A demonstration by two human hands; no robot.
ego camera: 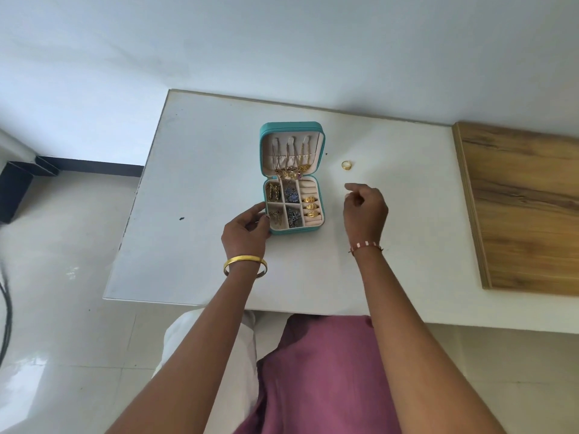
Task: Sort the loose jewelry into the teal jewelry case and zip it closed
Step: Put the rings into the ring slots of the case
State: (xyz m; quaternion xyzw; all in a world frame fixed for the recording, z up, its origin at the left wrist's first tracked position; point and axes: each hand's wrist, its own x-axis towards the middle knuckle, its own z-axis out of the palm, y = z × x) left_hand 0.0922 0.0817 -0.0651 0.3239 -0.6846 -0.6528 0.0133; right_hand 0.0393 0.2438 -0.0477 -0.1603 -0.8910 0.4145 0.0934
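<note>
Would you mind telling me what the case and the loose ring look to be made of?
Case: probably faux leather, judging by its smooth matte teal shell and pale soft-looking lining. Loose ring: shiny yellow metal, gold or gold-plated; the look can't settle which.

Teal jewelry case [292,128], centre of frame: smooth shell with faint sheen, looks like faux leather; lining pale beige, matt, velvety. Rings [310,207] in right-hand slots of case: shiny gold-coloured metal. Loose ring [346,165], right of case: polished gold-coloured metal. Worktop [203,158]: white, smooth, satin, few dark specks. Board [526,198], right edge: wood grain, matt. Floor [62,308], lower left: glossy pale tile. Bangle [245,260], lower centre: bright gold-coloured metal. Garment [313,371], bottom: mauve matt cloth.
</note>
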